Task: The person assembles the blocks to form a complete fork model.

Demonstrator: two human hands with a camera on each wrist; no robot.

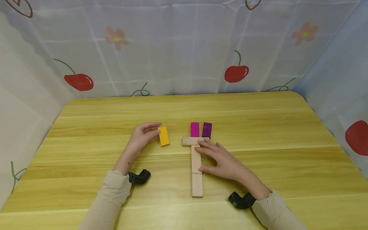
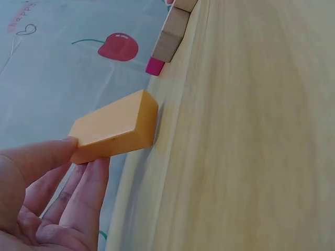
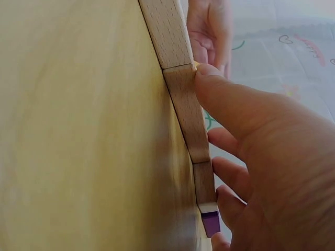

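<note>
My left hand pinches a yellow wooden block at one end, between thumb and fingertips. In the left wrist view the block sticks out from the fingers, close to the tabletop. Plain wooden blocks lie in a T: a crosswise block on top, a middle block under it and a lower block end to end. Spread over the T's right side, my right hand touches the crosswise and middle blocks. A magenta block and a purple block stand against the crosswise block's far side.
The wooden table carries all the blocks. Behind it hangs a white curtain printed with cherries, flowers and hearts, with more cloth on both sides. Black wrist devices sit at the left cuff and the right cuff.
</note>
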